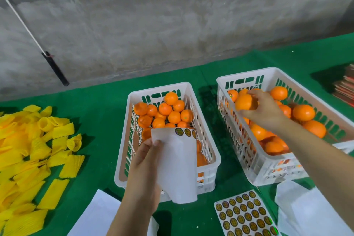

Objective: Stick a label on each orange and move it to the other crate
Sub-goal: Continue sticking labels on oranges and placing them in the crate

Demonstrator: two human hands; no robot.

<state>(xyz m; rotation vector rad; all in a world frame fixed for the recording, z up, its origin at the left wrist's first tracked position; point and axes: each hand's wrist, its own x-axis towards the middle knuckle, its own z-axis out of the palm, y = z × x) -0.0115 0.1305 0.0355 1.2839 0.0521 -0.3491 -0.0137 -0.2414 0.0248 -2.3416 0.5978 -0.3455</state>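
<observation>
Our right hand (263, 109) grips an orange (243, 102) over the right crate (268, 170), full of oranges. Our left hand (145, 161) pinches a label sheet (180, 165) above the left crate (208, 159), half full.

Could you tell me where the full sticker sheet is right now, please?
The full sticker sheet lies flat on the green table at the bottom of the head view, just in front of the right crate.

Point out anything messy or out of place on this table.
The yellow foam sleeves lie in a loose heap at the left, and peeled backing sheets are strewn at the near edge. Both crates sit upright; nothing is spilled.
</observation>
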